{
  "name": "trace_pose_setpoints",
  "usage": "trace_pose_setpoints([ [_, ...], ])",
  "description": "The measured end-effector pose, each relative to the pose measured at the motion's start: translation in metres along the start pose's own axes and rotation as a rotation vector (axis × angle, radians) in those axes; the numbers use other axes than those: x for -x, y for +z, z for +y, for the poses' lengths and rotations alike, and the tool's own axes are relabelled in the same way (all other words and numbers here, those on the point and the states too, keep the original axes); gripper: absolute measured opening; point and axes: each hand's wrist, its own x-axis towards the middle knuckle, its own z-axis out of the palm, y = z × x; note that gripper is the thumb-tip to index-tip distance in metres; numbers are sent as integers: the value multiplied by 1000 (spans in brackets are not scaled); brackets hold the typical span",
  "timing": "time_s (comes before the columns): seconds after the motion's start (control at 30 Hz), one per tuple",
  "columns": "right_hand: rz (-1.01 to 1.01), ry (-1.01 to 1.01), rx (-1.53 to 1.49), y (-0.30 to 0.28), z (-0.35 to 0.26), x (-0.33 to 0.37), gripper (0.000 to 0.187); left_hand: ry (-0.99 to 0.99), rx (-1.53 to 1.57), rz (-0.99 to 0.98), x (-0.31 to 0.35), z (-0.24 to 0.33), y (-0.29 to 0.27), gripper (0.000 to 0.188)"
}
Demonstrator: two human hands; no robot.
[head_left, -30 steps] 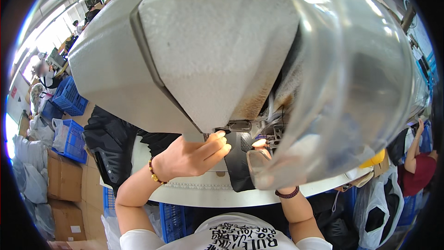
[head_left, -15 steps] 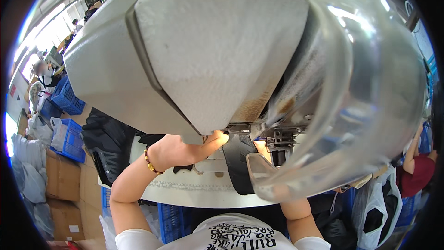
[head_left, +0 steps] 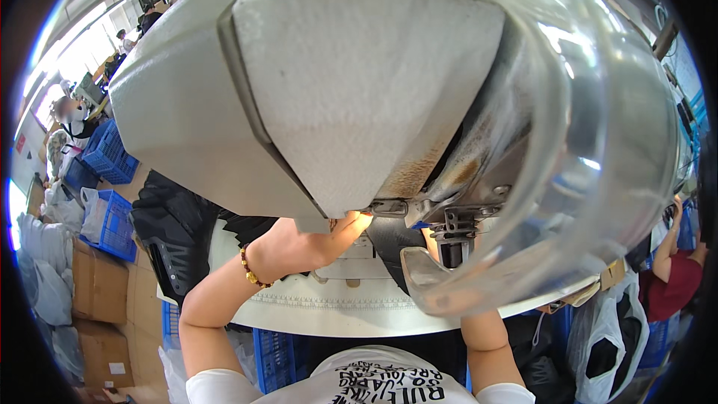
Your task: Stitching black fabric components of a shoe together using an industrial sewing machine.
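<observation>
A large grey sewing machine head [head_left: 359,82] fills the middle of the view. From the left my left hand [head_left: 292,245] reaches beneath it, a beaded bracelet on the wrist. Its fingers are drawn together, their tips at the edge of a black piece of material [head_left: 390,243] close to the presser foot [head_left: 452,228]; part of the hand is hidden by the machine. Behind the clear curved guard [head_left: 621,142], only a sliver of my right hand [head_left: 431,243] shows on the black piece's right side. I cannot make out its grip.
The white tabletop [head_left: 314,314] carries a ruler strip. Black pieces [head_left: 168,236] are piled at its left. Blue crates [head_left: 112,228] and cardboard boxes [head_left: 108,284] stand on the floor farther left. At the right are a white plastic bag [head_left: 587,329] and a person in dark red [head_left: 673,284].
The black piece has turned, its near end swinging right and away from me behind the guard. My left hand stays at its edge, under the machine head.
</observation>
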Motion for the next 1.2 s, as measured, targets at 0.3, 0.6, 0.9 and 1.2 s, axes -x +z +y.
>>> trace_pose_setpoints([
  [0.3, -278, -108, 106, 3, -27, 11, 28, 23, 10, 122, 12, -3, 16, 19],
  [0.6, -212, -518, 245, 3, 26, 18, 29, 29, -162, -13, 13, 12, 18, 26],
  [0.9, -207, -64, -215, 18, 26, 7, 20, -92, -148, 33, 24, 15, 34, 30],
  [1.2, -181, -161, -251, 31, 41, 17, 17, -64, -115, 165, 19, 10, 38, 30],
])
